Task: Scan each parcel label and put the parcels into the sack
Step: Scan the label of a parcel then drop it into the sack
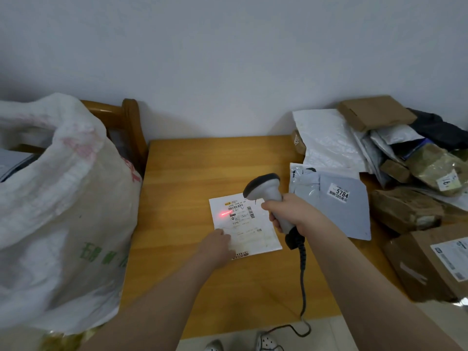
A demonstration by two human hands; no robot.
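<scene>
A flat white parcel (255,236) with a printed label lies in the middle of the wooden table (197,168). My left hand (217,245) rests flat on its lower left part, fingers pressing it down. My right hand (291,211) grips a grey handheld scanner (266,191) just right of the parcel, its head aimed down at the label. A red scan line glows on the label's left side. A large white woven sack (58,211) stands open at the left of the table.
A heap of parcels fills the right: a grey mailer marked 5784 (349,214), a white mailer (326,140), brown boxes (374,111) and a taped carton (425,267). The scanner's black cable (302,279) trails over the front edge. A wooden chair (131,122) stands behind the sack.
</scene>
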